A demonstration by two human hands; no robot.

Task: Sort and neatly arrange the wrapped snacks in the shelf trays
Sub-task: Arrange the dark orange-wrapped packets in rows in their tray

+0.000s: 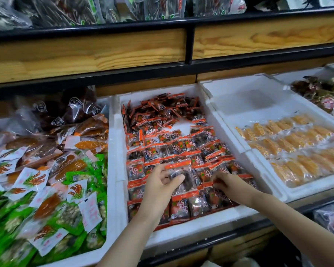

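Observation:
A white foam tray [183, 221] in the middle holds several small red-and-clear snack packets. Those near the front lie in rows; those at the back [162, 110] lie in a loose heap. My left hand [160, 182] holds one red-topped packet [178, 170] between thumb and fingers, just above the front rows. My right hand [223, 182] reaches in from the right, its fingertips curled and pinching the edge of a packet [206, 174] in the front rows.
To the left, a tray [112, 170] is piled with green, white and orange packets. To the right, a white tray [262, 112] holds rows of yellow wrapped snacks [297, 151]. Wooden shelf boards [104, 53] run overhead.

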